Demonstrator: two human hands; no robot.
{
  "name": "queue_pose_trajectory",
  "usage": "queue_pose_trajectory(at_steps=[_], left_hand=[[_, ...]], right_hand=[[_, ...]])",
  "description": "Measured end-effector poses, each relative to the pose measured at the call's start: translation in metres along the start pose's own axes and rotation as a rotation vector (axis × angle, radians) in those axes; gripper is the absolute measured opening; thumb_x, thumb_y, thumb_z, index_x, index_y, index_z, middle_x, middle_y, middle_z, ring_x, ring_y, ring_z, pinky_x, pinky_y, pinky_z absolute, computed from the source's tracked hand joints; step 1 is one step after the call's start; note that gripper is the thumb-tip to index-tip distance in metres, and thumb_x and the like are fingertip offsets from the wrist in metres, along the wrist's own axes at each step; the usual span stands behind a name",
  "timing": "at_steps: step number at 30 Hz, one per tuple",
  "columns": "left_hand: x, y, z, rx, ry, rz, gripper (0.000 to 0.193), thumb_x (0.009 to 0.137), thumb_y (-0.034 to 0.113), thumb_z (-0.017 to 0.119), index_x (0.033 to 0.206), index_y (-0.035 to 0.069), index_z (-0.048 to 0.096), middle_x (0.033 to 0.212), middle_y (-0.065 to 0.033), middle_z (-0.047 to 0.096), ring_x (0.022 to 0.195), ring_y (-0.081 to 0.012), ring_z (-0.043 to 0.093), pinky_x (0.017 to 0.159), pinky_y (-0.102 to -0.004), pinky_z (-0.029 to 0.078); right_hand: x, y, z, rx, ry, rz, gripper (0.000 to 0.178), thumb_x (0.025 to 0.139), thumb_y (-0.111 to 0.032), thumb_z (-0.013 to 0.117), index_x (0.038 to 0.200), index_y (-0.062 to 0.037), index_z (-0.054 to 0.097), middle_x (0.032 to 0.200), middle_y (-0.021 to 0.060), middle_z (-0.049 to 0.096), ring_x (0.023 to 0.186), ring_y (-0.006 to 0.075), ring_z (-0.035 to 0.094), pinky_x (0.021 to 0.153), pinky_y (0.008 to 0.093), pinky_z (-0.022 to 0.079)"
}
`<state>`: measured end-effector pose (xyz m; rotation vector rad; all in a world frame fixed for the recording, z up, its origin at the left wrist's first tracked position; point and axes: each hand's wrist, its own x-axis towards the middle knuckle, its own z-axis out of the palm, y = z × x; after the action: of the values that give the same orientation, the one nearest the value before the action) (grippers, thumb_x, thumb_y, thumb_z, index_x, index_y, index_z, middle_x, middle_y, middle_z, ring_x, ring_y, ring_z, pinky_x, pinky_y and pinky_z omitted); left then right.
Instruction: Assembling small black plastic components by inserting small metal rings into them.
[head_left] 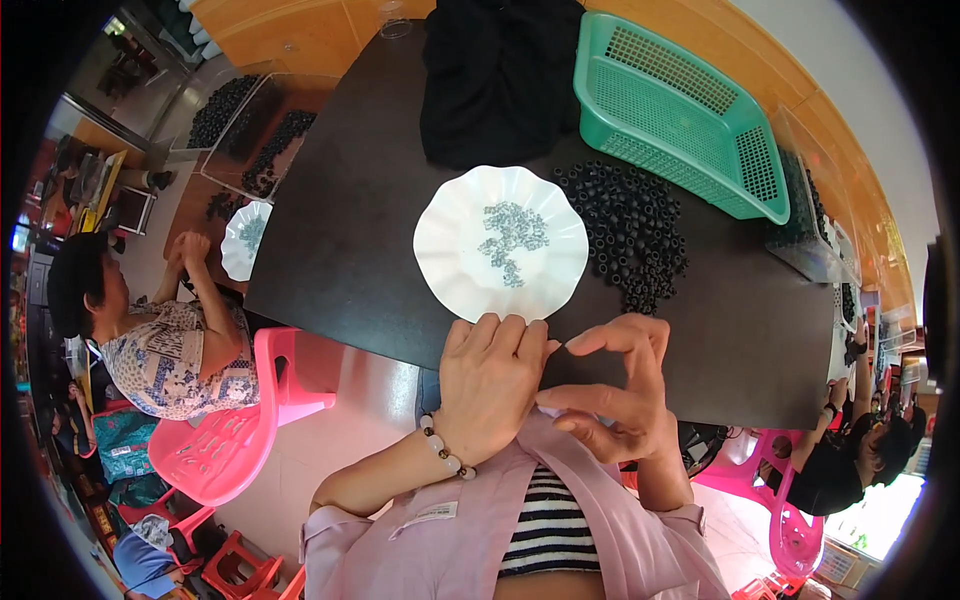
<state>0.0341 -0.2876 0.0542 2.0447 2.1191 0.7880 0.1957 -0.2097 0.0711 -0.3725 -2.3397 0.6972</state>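
My left hand (490, 380), with a beaded bracelet (446, 448) on the wrist, is closed at the front edge of the dark table (340, 270). Its fingers curl down, hiding whatever they grip. Beside it, my right hand (625, 385) has bent fingers, one tip close to the left hand's fingertips. A tiny dark thing shows between the two hands, too small to name. Partly hidden under the right fingers is a small pale thing (548, 410). Just beyond my hands stands a white scalloped plate (450, 245) holding small greyish, clear-looking pieces (512, 240). Many small black ring-like parts (635, 235) lie heaped to its right.
A green plastic basket (680, 110) stands at the back right, with black cloth (500, 80) left of it. Clear bins (800, 210) sit at the far right. On the left, another person (170, 330) sits on a pink chair (230, 440) near a second plate (240, 245).
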Motion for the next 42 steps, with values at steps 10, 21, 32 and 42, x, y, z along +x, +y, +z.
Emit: queue_pose_trajectory(at_steps=[10,21,32,42], left_hand=[[0.004,0.001,0.002,0.125,0.000,-0.015,0.019,0.077,0.020,0.064,0.094,0.011,0.063,0.076,-0.0009,0.054,0.073,-0.0196,0.051,0.067,-0.0360,0.034],[0.005,0.001,0.006,0.222,-0.066,0.008,0.008,0.075,0.018,0.061,0.072,0.012,0.056,0.071,-0.0010,0.052,0.073,-0.0177,0.053,0.068,-0.0355,0.036],[-0.012,-0.009,0.001,-0.036,-0.051,-0.054,0.014,0.085,0.022,0.063,0.080,0.009,0.063,0.075,-0.0044,0.058,0.074,-0.0211,0.056,0.068,-0.0362,0.038],[-0.044,-0.029,0.013,-0.395,-0.012,-0.249,0.019,0.082,0.020,0.072,0.092,0.004,0.068,0.072,-0.0062,0.062,0.059,-0.0207,0.055,0.057,-0.0325,0.044]], right_hand=[[-0.003,-0.007,0.006,-0.034,-0.050,-0.027,0.034,0.076,-0.035,0.072,0.103,-0.0146,0.074,0.124,0.0137,0.053,0.102,0.0289,0.041,0.089,0.0387,0.035],[0.002,-0.010,0.005,0.038,-0.110,0.000,0.038,0.074,-0.028,0.072,0.106,-0.0073,0.069,0.133,0.0151,0.047,0.105,0.0315,0.043,0.093,0.0417,0.029],[0.017,0.028,-0.005,-0.165,-0.034,0.247,0.022,0.078,-0.023,0.072,0.096,-0.0109,0.070,0.126,0.0145,0.054,0.115,0.0320,0.041,0.099,0.0429,0.032],[0.032,0.073,0.031,-0.262,-0.111,0.166,0.018,0.073,-0.004,0.072,0.087,-0.0134,0.067,0.128,0.0080,0.051,0.114,0.0328,0.041,0.097,0.0423,0.033]])
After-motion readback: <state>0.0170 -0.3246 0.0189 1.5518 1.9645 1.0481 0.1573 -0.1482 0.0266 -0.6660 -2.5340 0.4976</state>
